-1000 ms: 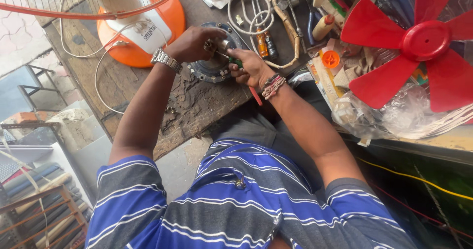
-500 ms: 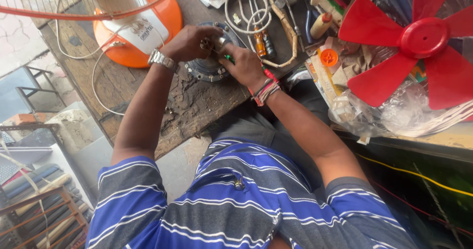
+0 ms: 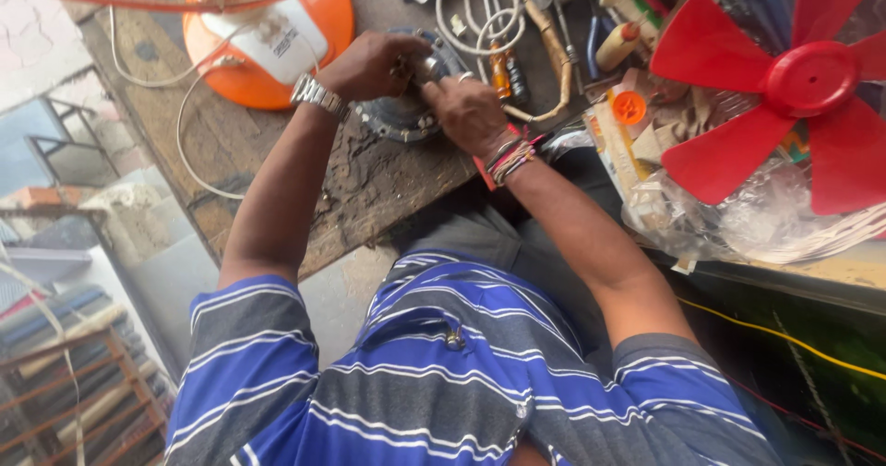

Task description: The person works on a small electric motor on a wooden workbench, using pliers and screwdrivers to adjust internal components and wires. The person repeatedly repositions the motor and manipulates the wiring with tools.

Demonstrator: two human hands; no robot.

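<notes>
- Round dark metal fan motor (image 3: 406, 115) near the worn wooden bench's (image 3: 369, 189) front edge — directly under both hands.
- Left hand (image 3: 374, 65) clamped on its top; right hand (image 3: 471, 115) curled at its right side, grip unclear.

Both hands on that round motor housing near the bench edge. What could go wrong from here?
1. The motor housing sits close to the wooden bench edge; a slip by the left hand or right hand might knock it off.
2. The white cord loops beside the left forearm and could snag.
3. The red fan blade rests on loose plastic wrap and may slide.
</notes>
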